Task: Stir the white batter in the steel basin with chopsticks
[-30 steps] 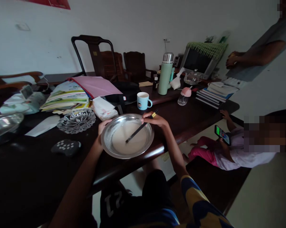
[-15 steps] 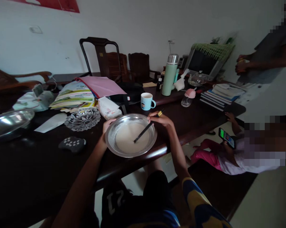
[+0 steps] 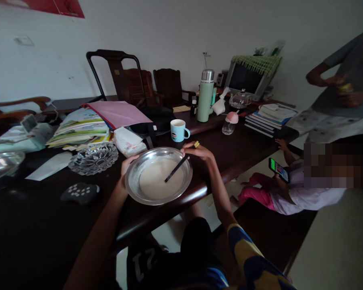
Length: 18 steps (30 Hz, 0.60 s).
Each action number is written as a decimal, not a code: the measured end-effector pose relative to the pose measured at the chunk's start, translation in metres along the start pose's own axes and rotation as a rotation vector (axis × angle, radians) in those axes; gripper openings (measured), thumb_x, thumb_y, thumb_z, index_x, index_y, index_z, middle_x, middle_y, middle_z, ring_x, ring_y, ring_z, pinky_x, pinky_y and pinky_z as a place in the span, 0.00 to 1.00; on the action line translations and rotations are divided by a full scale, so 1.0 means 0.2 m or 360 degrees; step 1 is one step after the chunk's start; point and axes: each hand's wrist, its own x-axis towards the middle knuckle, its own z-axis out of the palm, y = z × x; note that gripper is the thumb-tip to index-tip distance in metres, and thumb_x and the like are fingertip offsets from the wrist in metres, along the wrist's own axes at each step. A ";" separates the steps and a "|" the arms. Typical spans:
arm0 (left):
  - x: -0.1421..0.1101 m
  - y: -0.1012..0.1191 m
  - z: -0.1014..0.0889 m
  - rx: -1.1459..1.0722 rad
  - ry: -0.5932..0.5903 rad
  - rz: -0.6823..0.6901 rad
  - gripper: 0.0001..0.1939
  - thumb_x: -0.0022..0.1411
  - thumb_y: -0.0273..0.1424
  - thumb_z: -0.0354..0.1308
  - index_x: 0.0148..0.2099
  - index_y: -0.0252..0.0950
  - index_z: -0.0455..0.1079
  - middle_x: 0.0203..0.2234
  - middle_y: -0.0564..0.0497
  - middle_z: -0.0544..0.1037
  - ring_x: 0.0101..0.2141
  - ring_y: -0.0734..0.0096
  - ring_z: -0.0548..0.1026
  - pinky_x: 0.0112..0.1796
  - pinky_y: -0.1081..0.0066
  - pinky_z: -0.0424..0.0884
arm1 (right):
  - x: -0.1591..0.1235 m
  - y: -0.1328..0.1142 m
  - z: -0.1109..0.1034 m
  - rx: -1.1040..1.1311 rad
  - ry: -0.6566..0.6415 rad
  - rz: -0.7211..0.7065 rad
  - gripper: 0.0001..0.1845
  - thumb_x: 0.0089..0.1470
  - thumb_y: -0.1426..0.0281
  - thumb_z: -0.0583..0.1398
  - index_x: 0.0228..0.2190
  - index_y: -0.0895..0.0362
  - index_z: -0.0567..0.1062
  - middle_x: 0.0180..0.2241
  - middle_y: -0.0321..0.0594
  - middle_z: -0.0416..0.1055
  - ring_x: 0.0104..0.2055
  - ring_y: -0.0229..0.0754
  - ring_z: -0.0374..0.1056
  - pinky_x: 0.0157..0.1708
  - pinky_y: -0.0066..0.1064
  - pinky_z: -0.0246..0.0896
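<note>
A wide steel bowl [image 3: 131,189] of pale, milky batter [image 3: 154,185] sits at the table's front edge. My left hand [image 3: 127,166] is closed on its left rim. My right hand [image 3: 201,152] is at the far right rim, its fingers closed around black chopsticks [image 3: 178,166] with gold ends. The chopsticks slant down to the left, their tips in the batter. Part of the right fingers' grip is hidden. A light blue mug [image 3: 178,131] stands just beyond the bowl.
Left of the bowl are a glass dish [image 3: 93,158], a dark game controller [image 3: 80,193] and another steel bowl [image 3: 5,161]. A green thermos [image 3: 205,100] and a pink-lidded jar [image 3: 229,124] stand beyond. At right, one person sits with a phone [image 3: 278,170]; another stands.
The view has turned slightly right, so the table's things appear further left. Both my hands keep their places at the bowl. The standing person's arms and body have shifted.
</note>
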 end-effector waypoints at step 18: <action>0.02 -0.01 -0.01 -0.0084 0.0083 -0.0094 0.04 0.41 0.28 0.63 0.25 0.36 0.72 0.21 0.52 0.76 0.28 0.67 0.75 0.37 0.72 0.73 | 0.05 0.06 0.05 -0.0212 0.0021 -0.0131 0.09 0.53 0.62 0.65 0.30 0.54 0.81 0.34 0.38 0.75 0.44 0.44 0.68 0.49 0.35 0.60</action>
